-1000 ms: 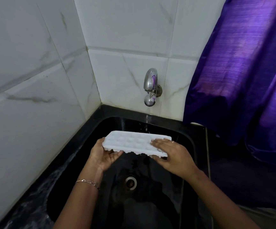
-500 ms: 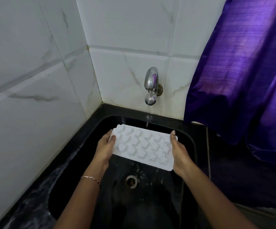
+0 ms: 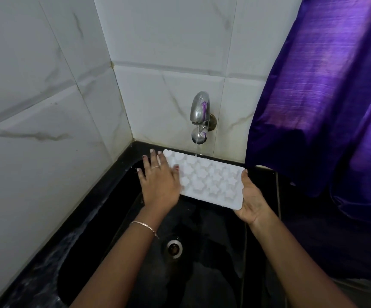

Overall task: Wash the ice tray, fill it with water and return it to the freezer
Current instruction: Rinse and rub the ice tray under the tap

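Observation:
A white ice tray [image 3: 209, 180] with star-shaped cells faces up over the black sink [image 3: 117, 210]. My right hand [image 3: 252, 198] grips its right short edge, thumb on top and palm beneath. My left hand [image 3: 157, 177] lies flat over the tray's left end, fingers straight and spread, thumb touching the cells. A thin stream of water falls from the chrome tap [image 3: 200, 117] onto the tray's far edge.
White marble tiles [image 3: 46, 107] close off the left and back. A purple curtain [image 3: 324, 96] hangs at the right, over the sink's rim. The steel drain [image 3: 174, 248] lies in the sink bottom below the tray.
The tray was turned cells-up a second ago and has since been lifted toward the tap. My left hand left the tray's edge and now lies flat on top of it.

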### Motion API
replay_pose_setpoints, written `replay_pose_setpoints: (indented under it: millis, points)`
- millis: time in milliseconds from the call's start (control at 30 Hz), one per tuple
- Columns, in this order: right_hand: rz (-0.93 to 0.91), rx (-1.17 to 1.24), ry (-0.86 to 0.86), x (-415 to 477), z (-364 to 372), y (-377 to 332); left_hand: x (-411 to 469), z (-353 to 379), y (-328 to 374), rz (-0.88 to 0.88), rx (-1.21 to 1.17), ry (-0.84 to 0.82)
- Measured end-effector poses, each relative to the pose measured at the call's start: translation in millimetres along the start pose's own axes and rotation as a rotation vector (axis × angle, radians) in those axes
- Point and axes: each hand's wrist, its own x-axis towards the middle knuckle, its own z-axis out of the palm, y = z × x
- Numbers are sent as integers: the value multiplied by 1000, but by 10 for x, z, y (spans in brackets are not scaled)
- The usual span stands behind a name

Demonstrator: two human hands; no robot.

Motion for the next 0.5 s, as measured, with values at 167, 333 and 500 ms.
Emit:
replay_pose_setpoints:
  millis: [167,333,500]
  points:
    - [20,-2,23,47,8,-14,-166,126,309,156,123,-27]
    - [77,-14,14,27,88,26,-391,189,687,469,135,-77]
    - [55,-62,13,11,112,65,-309,227,762,549,102,-145]
